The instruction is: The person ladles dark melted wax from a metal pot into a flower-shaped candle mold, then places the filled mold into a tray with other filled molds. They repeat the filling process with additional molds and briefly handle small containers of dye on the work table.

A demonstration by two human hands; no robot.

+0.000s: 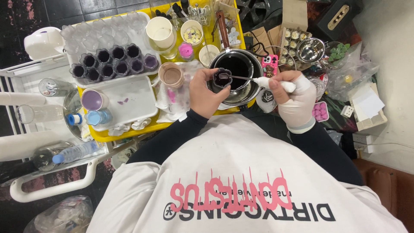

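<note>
Seen from above, a person in a white printed top over black sleeves works at a crowded yellow tray (pixel 129 134) on a small surface. The landmark is a round metal pot (pixel 239 75) of very dark liquid, near the middle of the view. The bare left hand (pixel 205 92) sits just left of the pot, its fingers (pixel 206 76) curled closed around a small flower-shaped cup (pixel 222 77), dark purple and glossy with liquid, held upright over the pot's left rim. The right hand (pixel 295 98), in a thin white glove, is to the right of the pot, its fingers pinched shut on the white handle of a slim metal spoon (pixel 241 78). The spoon's long axis runs nearly level, from the gloved hand on the right leftward across the pot, and its bowl rests inside the cup's mouth. So the cup lies to the left of the gloved fingers, at the far tip of the spoon, and the left hand is the nearer one, already touching it. Further left of the pot stands a white mould tray (pixel 82 41) with two rows of filled dark purple flower cups and empty clear ones behind. Between that and the pot is a round cup of brownish liquid (pixel 171 75) on stained paper towels (pixel 174 101). To the pot's right lie a pink phone case (pixel 270 64) and a shiny steel bowl (pixel 310 49).
</note>
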